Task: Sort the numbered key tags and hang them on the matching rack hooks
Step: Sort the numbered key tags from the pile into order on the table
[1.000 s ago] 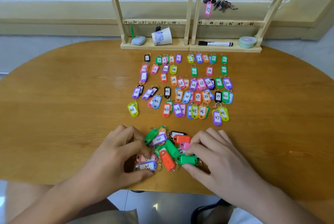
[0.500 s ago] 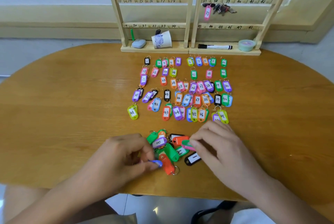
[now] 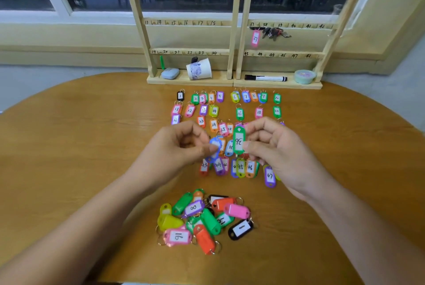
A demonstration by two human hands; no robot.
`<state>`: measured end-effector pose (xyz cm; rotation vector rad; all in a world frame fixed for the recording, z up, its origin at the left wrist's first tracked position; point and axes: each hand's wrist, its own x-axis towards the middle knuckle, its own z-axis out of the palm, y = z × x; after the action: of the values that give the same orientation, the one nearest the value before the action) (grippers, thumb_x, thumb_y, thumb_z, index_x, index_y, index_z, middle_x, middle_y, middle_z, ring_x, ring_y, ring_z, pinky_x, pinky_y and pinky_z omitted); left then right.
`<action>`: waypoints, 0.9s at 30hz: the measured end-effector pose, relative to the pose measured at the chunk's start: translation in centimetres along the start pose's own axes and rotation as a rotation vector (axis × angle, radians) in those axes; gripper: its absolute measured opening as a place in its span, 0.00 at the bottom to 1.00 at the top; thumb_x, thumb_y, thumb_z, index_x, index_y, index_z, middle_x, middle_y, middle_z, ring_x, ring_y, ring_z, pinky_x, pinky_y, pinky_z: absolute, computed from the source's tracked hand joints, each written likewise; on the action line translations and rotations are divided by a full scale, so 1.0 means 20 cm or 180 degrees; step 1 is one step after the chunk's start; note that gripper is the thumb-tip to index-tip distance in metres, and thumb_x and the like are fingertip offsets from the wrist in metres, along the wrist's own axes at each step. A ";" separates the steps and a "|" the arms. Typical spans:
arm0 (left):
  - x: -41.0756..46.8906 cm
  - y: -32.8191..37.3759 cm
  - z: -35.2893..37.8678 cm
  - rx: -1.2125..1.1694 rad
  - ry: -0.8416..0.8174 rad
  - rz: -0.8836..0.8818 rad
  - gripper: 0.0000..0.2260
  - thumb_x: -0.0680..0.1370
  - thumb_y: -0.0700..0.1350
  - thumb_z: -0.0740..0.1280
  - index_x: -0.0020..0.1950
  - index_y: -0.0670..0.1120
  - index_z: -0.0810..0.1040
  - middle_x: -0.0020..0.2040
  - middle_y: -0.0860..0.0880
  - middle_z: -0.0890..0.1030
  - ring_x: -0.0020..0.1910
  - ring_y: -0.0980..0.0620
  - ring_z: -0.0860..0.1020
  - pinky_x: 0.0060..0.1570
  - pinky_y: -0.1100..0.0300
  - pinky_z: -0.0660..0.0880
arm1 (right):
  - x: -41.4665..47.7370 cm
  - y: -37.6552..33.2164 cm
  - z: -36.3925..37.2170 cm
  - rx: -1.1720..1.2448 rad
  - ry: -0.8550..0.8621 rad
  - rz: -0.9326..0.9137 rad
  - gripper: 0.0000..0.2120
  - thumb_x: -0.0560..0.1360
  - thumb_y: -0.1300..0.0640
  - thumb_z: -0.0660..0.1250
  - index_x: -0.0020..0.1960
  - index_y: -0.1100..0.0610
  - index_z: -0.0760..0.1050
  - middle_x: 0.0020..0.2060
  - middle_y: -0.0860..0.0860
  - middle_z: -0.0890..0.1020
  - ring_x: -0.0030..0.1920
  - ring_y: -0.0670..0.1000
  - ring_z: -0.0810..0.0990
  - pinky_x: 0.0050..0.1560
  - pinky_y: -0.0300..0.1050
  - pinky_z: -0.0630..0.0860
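My right hand (image 3: 273, 147) pinches a green key tag (image 3: 238, 140) marked 36, held upright above the table. My left hand (image 3: 174, 147) pinches a blue key tag (image 3: 215, 147) just left of it; its number is hidden. Under both hands lie rows of coloured numbered tags (image 3: 227, 105), laid out in order on the wooden table (image 3: 80, 147). Near the front edge sits a loose heap of unsorted tags (image 3: 204, 218). At the back stands the wooden rack (image 3: 236, 20) with numbered hooks. A pink tag 37 (image 3: 255, 38) hangs on it beside a bunch of keys (image 3: 274, 32).
On the rack's base lie a tipped white paper cup (image 3: 199, 69), a pale blue case (image 3: 170, 73), a black marker (image 3: 265, 78) and a roll of green tape (image 3: 304, 76). A window and ledge run behind the rack.
Both hands lifted away from the heap, each with a tag, and now hold them up over the sorted rows. The view has tilted up, showing more of the rack.
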<state>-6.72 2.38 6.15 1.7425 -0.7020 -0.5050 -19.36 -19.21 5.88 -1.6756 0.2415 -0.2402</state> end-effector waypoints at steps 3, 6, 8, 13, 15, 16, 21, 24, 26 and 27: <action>0.12 0.02 0.02 -0.0256 0.0094 0.0022 0.08 0.78 0.38 0.77 0.52 0.37 0.81 0.39 0.44 0.85 0.37 0.51 0.83 0.40 0.65 0.78 | 0.09 0.00 -0.02 0.0017 -0.0223 -0.0125 0.25 0.80 0.69 0.69 0.71 0.46 0.77 0.39 0.51 0.78 0.40 0.48 0.77 0.41 0.38 0.74; 0.19 -0.02 0.03 -0.0390 0.0268 0.0102 0.08 0.79 0.36 0.76 0.55 0.39 0.81 0.39 0.43 0.85 0.36 0.48 0.84 0.42 0.61 0.81 | 0.14 0.04 -0.04 -0.0033 -0.0174 -0.0133 0.23 0.82 0.67 0.68 0.67 0.43 0.81 0.42 0.53 0.78 0.41 0.48 0.79 0.43 0.43 0.74; 0.21 -0.07 0.03 -0.0425 0.0437 0.0220 0.09 0.79 0.36 0.76 0.58 0.42 0.82 0.40 0.43 0.85 0.37 0.49 0.85 0.44 0.59 0.81 | 0.16 0.09 -0.05 0.0002 -0.0042 -0.0057 0.16 0.82 0.66 0.68 0.61 0.47 0.84 0.41 0.55 0.79 0.41 0.48 0.80 0.43 0.46 0.74; 0.17 -0.14 0.05 -0.0367 0.0585 0.0363 0.10 0.80 0.37 0.75 0.60 0.46 0.84 0.42 0.41 0.85 0.40 0.47 0.85 0.48 0.49 0.82 | 0.17 0.16 -0.07 0.0477 0.0231 0.0256 0.06 0.80 0.66 0.71 0.52 0.57 0.77 0.41 0.59 0.86 0.40 0.54 0.83 0.42 0.48 0.73; 0.16 -0.14 0.07 -0.0358 0.0538 0.0337 0.09 0.79 0.38 0.76 0.59 0.45 0.84 0.42 0.39 0.85 0.40 0.46 0.85 0.46 0.43 0.82 | 0.17 0.15 -0.07 0.0849 0.0288 0.0333 0.07 0.79 0.64 0.71 0.51 0.58 0.74 0.47 0.63 0.88 0.42 0.54 0.84 0.43 0.46 0.73; 0.15 -0.14 0.08 -0.0373 0.0516 0.0324 0.09 0.79 0.39 0.76 0.58 0.45 0.84 0.42 0.38 0.85 0.40 0.45 0.85 0.46 0.40 0.81 | 0.16 0.15 -0.06 0.1020 0.0281 0.0369 0.07 0.79 0.63 0.71 0.52 0.59 0.72 0.51 0.63 0.88 0.44 0.54 0.85 0.44 0.46 0.74; 0.16 -0.14 0.12 -0.0544 0.0532 0.0271 0.08 0.77 0.40 0.77 0.54 0.42 0.82 0.40 0.37 0.84 0.39 0.46 0.82 0.43 0.52 0.79 | 0.13 0.13 0.02 0.0891 0.0308 0.0292 0.07 0.84 0.59 0.67 0.55 0.58 0.67 0.54 0.58 0.89 0.49 0.55 0.88 0.47 0.46 0.76; 0.15 -0.13 0.14 -0.0541 0.0528 0.0320 0.08 0.77 0.39 0.77 0.54 0.40 0.81 0.40 0.36 0.84 0.38 0.46 0.83 0.42 0.56 0.80 | 0.12 0.13 0.05 0.0447 0.0235 0.0039 0.08 0.85 0.57 0.67 0.60 0.58 0.71 0.53 0.54 0.89 0.52 0.57 0.89 0.50 0.48 0.77; 0.15 -0.13 0.15 -0.0553 0.0538 0.0346 0.08 0.77 0.38 0.77 0.53 0.37 0.81 0.40 0.36 0.85 0.39 0.46 0.83 0.42 0.57 0.80 | 0.11 0.14 0.06 0.0244 0.0111 -0.0034 0.06 0.85 0.58 0.67 0.61 0.57 0.73 0.52 0.53 0.90 0.52 0.56 0.89 0.50 0.47 0.77; 0.15 -0.13 0.15 -0.0546 0.0548 0.0344 0.08 0.78 0.37 0.77 0.53 0.37 0.81 0.40 0.36 0.85 0.39 0.46 0.83 0.41 0.58 0.80 | 0.10 0.14 0.07 0.0147 0.0071 -0.0049 0.05 0.85 0.58 0.66 0.60 0.57 0.73 0.51 0.53 0.90 0.52 0.55 0.89 0.51 0.47 0.77</action>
<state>-5.97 -1.27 2.95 1.5573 -0.6087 -0.3268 -17.04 -18.90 2.96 -1.6303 0.2381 -0.2743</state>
